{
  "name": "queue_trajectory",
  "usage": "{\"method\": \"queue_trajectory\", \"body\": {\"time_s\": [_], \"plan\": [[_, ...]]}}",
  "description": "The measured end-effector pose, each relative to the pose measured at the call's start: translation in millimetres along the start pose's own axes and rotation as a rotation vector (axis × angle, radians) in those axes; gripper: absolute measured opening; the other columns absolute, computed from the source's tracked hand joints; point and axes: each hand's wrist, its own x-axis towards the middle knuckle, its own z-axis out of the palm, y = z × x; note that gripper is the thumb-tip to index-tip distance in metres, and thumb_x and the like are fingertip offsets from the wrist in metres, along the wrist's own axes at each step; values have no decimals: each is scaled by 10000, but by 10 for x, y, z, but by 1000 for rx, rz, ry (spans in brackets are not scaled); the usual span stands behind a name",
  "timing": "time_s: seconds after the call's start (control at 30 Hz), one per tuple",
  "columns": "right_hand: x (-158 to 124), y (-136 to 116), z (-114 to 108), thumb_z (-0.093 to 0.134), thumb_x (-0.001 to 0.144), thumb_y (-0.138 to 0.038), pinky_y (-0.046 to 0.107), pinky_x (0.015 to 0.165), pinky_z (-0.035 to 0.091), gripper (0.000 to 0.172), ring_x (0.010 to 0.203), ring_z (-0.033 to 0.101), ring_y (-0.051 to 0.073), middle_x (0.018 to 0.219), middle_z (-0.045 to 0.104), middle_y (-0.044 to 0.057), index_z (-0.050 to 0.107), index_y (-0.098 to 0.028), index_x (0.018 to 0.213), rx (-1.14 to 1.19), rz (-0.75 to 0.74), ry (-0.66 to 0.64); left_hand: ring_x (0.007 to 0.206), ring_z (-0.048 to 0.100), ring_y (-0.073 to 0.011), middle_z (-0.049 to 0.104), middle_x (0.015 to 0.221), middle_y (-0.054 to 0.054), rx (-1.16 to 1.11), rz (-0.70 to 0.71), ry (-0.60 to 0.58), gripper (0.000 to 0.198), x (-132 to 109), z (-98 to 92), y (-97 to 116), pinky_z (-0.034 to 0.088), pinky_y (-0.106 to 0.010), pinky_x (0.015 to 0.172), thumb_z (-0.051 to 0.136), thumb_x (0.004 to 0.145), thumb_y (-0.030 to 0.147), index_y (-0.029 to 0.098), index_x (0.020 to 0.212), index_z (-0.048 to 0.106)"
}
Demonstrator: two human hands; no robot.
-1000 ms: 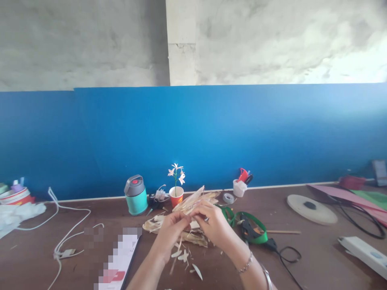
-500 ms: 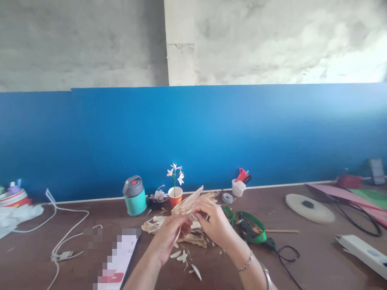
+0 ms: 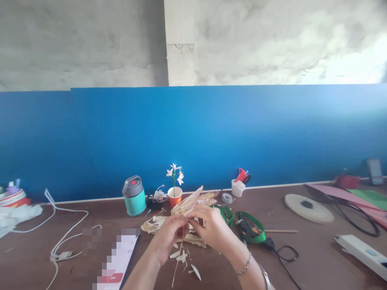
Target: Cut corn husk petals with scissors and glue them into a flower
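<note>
Fingertips of my left hand [image 3: 169,234] and my right hand [image 3: 208,225] meet at the middle of the table. A thin pale strand [image 3: 177,262] hangs down from between the pinched fingers of my left hand. My right thumb and fingers are closed against the same spot, and what they grip is too small to make out. Behind and under my hands lies a heap of dried pale husks [image 3: 196,200]. Small white petal-shaped pieces [image 3: 182,256] lie on the table just below my hands.
Behind the husks stands a red paper cup [image 3: 175,197] with white flowers [image 3: 175,173]. A teal flask [image 3: 134,201] is at left, beside a pixelated sheet [image 3: 121,257]. To the right are a tape roll [image 3: 227,197], green band [image 3: 258,237], stick [image 3: 281,231] and round lid [image 3: 308,208].
My right hand has lowered and its fingers have come in against my left fingertips. The thin strand now hangs longer below my left hand.
</note>
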Motion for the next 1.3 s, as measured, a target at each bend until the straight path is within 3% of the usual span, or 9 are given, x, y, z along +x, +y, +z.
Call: {"method": "queue_trajectory", "body": {"time_s": [0.3, 0.63, 1.3], "plan": [[-12, -39, -18, 550, 690, -32, 230, 593, 397, 175, 647, 544, 140, 700, 634, -4, 605, -198, 686, -102, 62, -9, 525, 374, -117, 487, 518, 4, -29, 4, -11, 203, 6, 1, -12, 291, -255, 542, 624, 646, 271, 174, 485, 547], [-4, -30, -46, 520, 698, -53, 224, 581, 383, 158, 611, 518, 125, 691, 603, -11, 579, -200, 702, -73, 58, -31, 519, 361, -107, 452, 489, 17, -57, -45, -6, 221, -16, 16, -7, 295, -241, 539, 583, 666, 251, 175, 474, 507], [-16, -21, -110, 504, 722, -90, 215, 585, 385, 148, 596, 513, 123, 674, 616, -19, 585, -213, 710, -59, 143, -72, 534, 361, -125, 467, 507, 15, 40, -3, 19, 203, -36, -1, 28, 288, -258, 559, 554, 657, 257, 197, 473, 495]]}}
